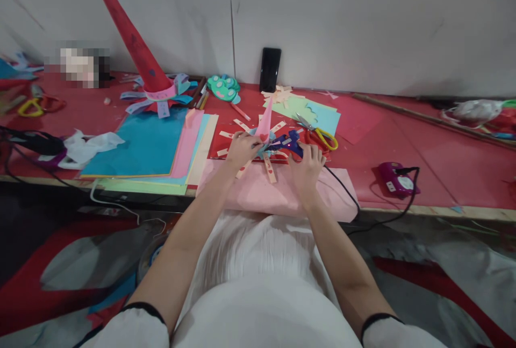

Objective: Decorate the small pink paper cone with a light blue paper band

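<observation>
A small pink paper cone (264, 122) stands upright on a light blue base, with cream paper strips (269, 169) bearing red hearts fanned out around it. My left hand (243, 147) is closed at the foot of the cone, its fingertips pinched against the paper there. From the right, my right hand (305, 168) grips a dark blue hot glue gun (293, 142), whose nozzle points left at the cone's base, close to my left fingertips. Beneath the craft lie a red sheet and a pink paper sheet (278, 192) reaching the table edge.
Yellow-handled scissors (325, 137) lie right of the glue gun. A purple power adapter (397, 180) with a black cord sits farther right. Coloured sheets (137, 143) and a tall red cone (139, 41) are at left. A phone (270, 69) leans on the wall.
</observation>
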Motion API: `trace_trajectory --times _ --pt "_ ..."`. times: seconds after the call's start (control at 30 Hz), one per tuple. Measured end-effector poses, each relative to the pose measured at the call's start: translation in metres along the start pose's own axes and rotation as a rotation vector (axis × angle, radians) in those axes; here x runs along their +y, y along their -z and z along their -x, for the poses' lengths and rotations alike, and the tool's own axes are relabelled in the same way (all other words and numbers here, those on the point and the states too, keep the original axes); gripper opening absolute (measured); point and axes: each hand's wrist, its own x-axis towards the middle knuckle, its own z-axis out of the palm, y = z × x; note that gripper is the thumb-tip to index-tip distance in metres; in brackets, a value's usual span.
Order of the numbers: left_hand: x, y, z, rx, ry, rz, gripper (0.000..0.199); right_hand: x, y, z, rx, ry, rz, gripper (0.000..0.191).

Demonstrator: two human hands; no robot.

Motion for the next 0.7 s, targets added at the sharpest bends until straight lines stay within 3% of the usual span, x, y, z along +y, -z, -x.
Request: trace_trajectory --times 0.7 --pt "-0.0019 -0.0014 -0.0002 -0.006 0.002 -0.007 0.022 -0.0004 0.0018 0.0011 0.009 -0.011 -0.011 0.032"
